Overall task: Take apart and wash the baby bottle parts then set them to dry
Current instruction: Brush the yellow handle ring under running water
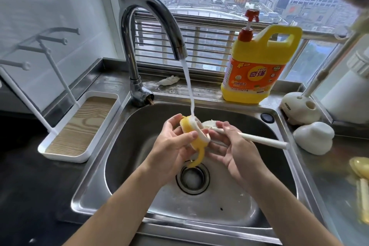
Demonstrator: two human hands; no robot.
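Clasping yellow collar in left grip under tap stream. Pinching bottle brush in right grip at collar's 3 o'clock. Likely handling light, stiff, wet-slick; taking hold best around rim.

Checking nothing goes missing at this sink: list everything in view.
Faucet: one, chrome, behind sink, running.
Sink: one, steel, centre.
Jug: one, yellow, ledge right of faucet.
Rack: one, white, left of sink.
Wad: one, white, ledge behind sink.
Stand: one, white, right counter.
Dome: one, white, in front of stand.
Yellow parts: at least two, right edge.
Collar: one, yellow, under the stream.
Brush: one, white, over sink.
Left hand: holds collar.
Right hand: holds brush.
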